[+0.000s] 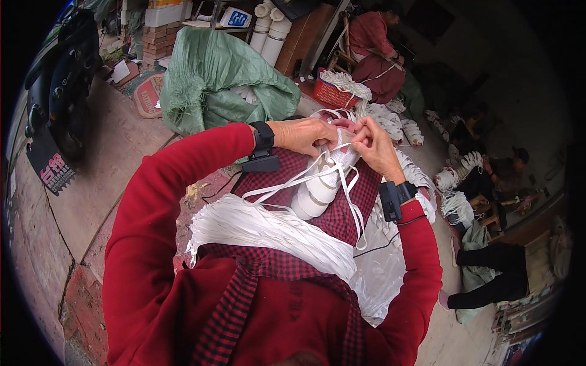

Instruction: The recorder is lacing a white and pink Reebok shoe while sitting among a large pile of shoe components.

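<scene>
A white sneaker (309, 200) with beige parts lies on my lap, its toe toward me and its pink-lined opening away from me. My left hand (305, 135) is bent over the shoe's left side near the upper eyelets, fingers closed on a white shoelace. On the other side of the tongue, my right hand (376, 148) pinches the lace between thumb and forefinger. Long loose lace lengths (278, 190) trail from the shoe over my checked apron (274, 168). Across my lap, nearer me, rests a thick bundle of white shoelaces (274, 235). The fingertips are partly hidden.
A green woven sack (210, 82) stands ahead. Farther right are a red basket (334, 91) of white laces and a seated person (372, 39). Strung white shoes (415, 171) and clear plastic (378, 274) lie at my right. A dark scooter (67, 91) stands left.
</scene>
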Action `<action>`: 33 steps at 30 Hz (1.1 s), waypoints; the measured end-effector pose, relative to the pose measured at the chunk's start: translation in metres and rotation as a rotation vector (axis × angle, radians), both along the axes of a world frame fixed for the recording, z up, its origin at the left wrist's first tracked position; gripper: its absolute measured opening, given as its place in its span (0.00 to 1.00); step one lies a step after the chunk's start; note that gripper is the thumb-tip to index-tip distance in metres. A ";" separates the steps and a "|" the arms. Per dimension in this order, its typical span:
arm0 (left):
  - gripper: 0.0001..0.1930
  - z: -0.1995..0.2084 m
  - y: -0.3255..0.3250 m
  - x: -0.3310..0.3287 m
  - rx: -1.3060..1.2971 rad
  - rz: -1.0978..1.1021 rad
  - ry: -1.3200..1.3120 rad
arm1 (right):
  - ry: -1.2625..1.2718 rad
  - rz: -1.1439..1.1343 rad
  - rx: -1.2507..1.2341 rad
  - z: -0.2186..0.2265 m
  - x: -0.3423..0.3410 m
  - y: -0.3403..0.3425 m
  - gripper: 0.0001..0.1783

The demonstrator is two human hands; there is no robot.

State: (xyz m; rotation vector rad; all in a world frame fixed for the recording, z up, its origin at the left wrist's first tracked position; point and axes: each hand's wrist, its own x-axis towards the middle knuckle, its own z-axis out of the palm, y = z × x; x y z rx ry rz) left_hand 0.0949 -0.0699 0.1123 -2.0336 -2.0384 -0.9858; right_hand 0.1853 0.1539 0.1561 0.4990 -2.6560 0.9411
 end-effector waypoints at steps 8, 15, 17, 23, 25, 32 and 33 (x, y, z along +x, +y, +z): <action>0.10 0.007 0.009 0.004 -0.036 0.052 -0.063 | 0.078 -0.353 0.055 0.025 0.068 0.149 0.09; 0.07 0.018 0.023 0.042 -0.017 0.135 0.014 | 0.247 -0.096 0.306 -0.005 0.057 0.032 0.22; 0.06 0.011 0.027 0.044 0.039 0.204 0.135 | 0.032 -0.040 0.147 -0.005 0.051 0.017 0.23; 0.07 0.001 0.046 0.042 0.011 0.278 0.070 | -0.273 0.119 0.184 -0.003 0.029 0.027 0.20; 0.08 0.000 0.052 0.040 -0.026 0.288 0.056 | -0.272 0.143 0.182 -0.005 0.026 0.031 0.21; 0.06 0.001 0.059 0.030 -0.154 0.249 -0.114 | -0.108 0.081 0.248 -0.013 0.033 0.021 0.19; 0.06 0.000 0.060 0.028 -0.131 0.224 -0.096 | -0.059 0.074 0.237 -0.016 0.033 0.022 0.18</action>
